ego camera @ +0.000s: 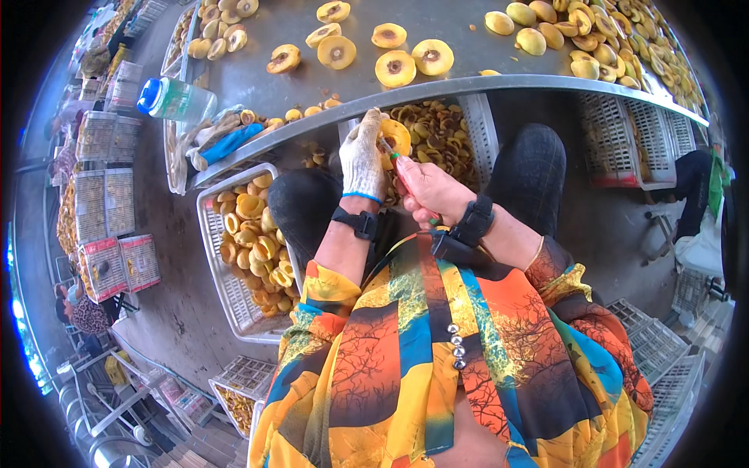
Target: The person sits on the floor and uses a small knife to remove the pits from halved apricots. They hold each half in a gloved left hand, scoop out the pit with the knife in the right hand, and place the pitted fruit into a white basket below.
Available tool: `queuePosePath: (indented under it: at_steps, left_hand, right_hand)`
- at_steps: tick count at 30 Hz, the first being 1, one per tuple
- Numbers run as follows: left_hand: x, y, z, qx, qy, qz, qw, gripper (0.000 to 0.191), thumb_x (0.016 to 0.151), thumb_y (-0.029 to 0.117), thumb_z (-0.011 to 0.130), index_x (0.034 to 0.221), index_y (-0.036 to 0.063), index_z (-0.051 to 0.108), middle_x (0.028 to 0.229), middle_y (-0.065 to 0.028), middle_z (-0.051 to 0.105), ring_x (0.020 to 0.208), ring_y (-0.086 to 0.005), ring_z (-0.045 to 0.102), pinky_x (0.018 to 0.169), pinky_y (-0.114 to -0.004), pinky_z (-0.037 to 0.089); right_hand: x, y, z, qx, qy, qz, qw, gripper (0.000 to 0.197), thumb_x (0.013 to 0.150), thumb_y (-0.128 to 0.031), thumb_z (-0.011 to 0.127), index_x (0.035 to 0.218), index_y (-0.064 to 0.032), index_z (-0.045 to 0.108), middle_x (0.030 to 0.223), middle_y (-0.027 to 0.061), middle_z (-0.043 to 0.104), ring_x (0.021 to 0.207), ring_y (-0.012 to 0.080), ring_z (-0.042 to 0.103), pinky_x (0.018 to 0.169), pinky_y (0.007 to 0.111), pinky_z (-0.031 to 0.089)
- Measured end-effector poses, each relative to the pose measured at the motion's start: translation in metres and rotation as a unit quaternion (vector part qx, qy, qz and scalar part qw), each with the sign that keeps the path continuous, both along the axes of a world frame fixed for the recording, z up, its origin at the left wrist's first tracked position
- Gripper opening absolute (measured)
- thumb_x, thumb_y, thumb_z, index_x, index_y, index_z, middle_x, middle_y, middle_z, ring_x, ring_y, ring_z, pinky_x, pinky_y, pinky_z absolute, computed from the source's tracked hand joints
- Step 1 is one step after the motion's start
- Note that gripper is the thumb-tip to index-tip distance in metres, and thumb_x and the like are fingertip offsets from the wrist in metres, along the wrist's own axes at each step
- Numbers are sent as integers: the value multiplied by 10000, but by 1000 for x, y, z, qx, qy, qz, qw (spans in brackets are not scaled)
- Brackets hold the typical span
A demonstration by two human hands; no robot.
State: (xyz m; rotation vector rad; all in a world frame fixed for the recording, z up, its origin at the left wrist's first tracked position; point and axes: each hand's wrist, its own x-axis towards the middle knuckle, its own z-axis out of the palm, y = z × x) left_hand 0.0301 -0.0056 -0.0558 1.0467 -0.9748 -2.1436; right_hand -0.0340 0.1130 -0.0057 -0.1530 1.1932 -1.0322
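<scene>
My left hand [363, 155], in a pale knitted glove, holds a halved yellow peach [396, 137] with its cut face towards me. My bare right hand [430, 190] grips a small pitting tool [401, 164] with a red and green handle, its metal end at the middle of the peach half. Both hands are just below the edge of the metal table, over a white crate [483, 137] of dark peach scraps. Several peach halves [336, 52] lie cut side up on the table above, and a heap of halves [585, 29] is at the upper right.
A white plastic crate [234, 292] of hollowed peach halves stands left of my knee. On the table's left side are a clear bottle with a blue lid [178, 100] and gloves [228, 143]. More crates [608, 140] stand under the table's right side. A person [88, 313] is far left.
</scene>
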Motion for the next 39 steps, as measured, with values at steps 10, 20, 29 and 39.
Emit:
queuePosePath:
  at_steps: [10, 20, 29, 39]
  left_hand:
    - [-3, 11, -12, -62, -79, -25, 995, 351, 843, 362, 584, 952, 28, 580, 798, -103, 617, 652, -194, 595, 562, -299, 499]
    - [32, -16, 29, 125, 42, 54, 990, 395, 845, 518, 478, 882, 127, 525, 822, -80, 611, 602, -189, 577, 371, -221, 362]
    - [145, -81, 93, -453, -516, 119, 717, 451, 745, 312, 681, 1078, 18, 602, 1049, -143, 598, 928, -233, 591, 812, -318, 459]
    - [-111, -69, 17, -569, -493, -247, 610, 584, 690, 456, 633, 1167, 138, 526, 1108, -162, 549, 1018, -309, 554, 859, -398, 457]
  right_hand:
    - [-7, 7, -16, 33, -212, 4, 977, 433, 920, -515, 314, 819, -108, 420, 512, -62, 299, 335, 27, 232, 324, 206, 233]
    - [-22, 16, -45, -227, -301, 46, 925, 434, 907, -508, 375, 815, -95, 473, 472, -59, 310, 315, 32, 258, 304, 208, 248]
    - [-28, 14, -64, -78, 534, 134, 831, 351, 745, -303, 624, 852, 15, 522, 774, 251, 591, 779, 383, 583, 704, 436, 444]
    - [-28, 35, -47, -61, 554, -15, 830, 295, 750, -243, 622, 839, -1, 481, 717, 246, 572, 713, 405, 575, 625, 428, 451]
